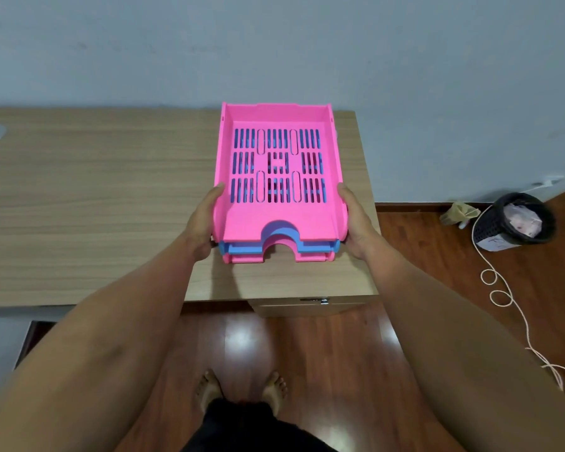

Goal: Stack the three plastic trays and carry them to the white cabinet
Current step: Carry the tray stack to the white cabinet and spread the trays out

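Wooden table point(95, 207), mid-frame: trays point(276, 171) nested for one lift — clasped at both sides by left hand point(203, 223) and right hand point(356, 223).

Bare light wood-grain counter point(95, 207) left of stacked pink-and-blue slotted plastic trays point(276, 177); grey wall point(274, 44) close behind; right edge open.

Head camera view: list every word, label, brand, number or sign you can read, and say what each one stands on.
No text can be read in this view.
White paper sheet against the black mesh waste bin: faint marks, too blurred to read.
Top pink slotted plastic tray, blue plastic tray beneath it and bottom pink plastic tray: no lettering visible.
Light wooden desk: no label visible.
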Available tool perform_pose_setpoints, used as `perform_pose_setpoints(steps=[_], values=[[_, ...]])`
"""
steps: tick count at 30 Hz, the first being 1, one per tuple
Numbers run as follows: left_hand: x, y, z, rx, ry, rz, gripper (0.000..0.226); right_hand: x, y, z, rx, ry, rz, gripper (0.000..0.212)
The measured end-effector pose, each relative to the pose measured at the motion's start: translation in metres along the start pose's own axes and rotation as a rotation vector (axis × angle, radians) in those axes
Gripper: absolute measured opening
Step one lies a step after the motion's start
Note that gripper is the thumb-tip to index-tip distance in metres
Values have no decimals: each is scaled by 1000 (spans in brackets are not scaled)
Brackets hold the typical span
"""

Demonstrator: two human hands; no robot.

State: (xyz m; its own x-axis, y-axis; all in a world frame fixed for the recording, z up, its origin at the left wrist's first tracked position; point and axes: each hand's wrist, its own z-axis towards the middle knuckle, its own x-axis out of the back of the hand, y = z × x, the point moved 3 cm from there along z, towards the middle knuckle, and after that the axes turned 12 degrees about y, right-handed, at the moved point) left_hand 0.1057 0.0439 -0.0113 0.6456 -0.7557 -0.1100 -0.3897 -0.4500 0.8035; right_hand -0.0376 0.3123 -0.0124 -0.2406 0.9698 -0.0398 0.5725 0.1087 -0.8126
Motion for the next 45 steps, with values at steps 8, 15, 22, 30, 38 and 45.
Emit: perform_pose_setpoints(steps=[8, 15, 22, 30, 38, 45], values=[[4, 4, -8, 25, 15, -102, 69, -4, -2, -4, -18, 87, 131, 63], [28, 37, -42, -44, 29, -125, 64, -37, -31, -24, 25, 42, 143, 69], [77, 66, -80, -122, 36, -208, 53, -96, -60, -54, 92, -23, 104, 71], [180, 77, -152, -253, 235, -311, 62, -200, -60, -118, 136, -181, 31, 70], [306, 43, -277, -372, 491, -392, 62, -307, -13, -234, 149, -369, -21, 65], [411, -21, -432, -376, 809, -359, 67, -382, 57, -370, 142, -550, -97, 63]])
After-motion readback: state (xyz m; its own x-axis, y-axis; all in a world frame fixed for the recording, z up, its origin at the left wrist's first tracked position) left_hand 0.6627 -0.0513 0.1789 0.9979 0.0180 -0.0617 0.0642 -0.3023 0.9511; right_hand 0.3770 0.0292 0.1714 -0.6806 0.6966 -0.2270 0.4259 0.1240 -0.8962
